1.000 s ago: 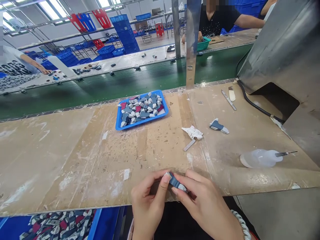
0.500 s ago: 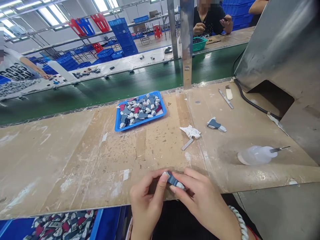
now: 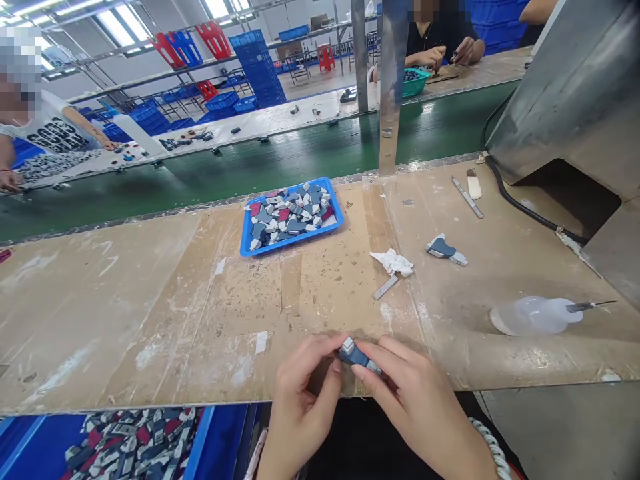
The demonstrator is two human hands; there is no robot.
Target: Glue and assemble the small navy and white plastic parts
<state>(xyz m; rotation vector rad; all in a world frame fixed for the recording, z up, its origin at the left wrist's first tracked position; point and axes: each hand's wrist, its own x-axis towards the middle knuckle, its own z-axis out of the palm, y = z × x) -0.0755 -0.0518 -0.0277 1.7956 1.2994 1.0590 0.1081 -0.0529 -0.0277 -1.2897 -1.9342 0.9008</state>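
Both my hands pinch one small blue-and-grey plastic piece [image 3: 356, 353] over the near edge of the worn wooden bench [image 3: 150, 313]. My left hand [image 3: 305, 407] holds its left end with thumb and forefinger. My right hand [image 3: 415, 407], with a beaded bracelet on the wrist, holds its right end. A blue tray [image 3: 336, 208] full of several similar blue, grey and red pieces sits farther back on the bench.
One loose piece [image 3: 445, 250], a crumpled white wipe [image 3: 395, 262] and a metal strip [image 3: 385, 287] lie right of centre. A clear squeeze bottle [image 3: 537, 315] lies on its side. A metal housing [image 3: 575, 100] stands right. A blue bin [image 3: 200, 443] of pieces sits below. Other people work beyond the green conveyor [image 3: 225, 173].
My hands stay at the bench edge and have turned the piece slightly, so its grey end now shows on top. The view has shifted a little to the left.
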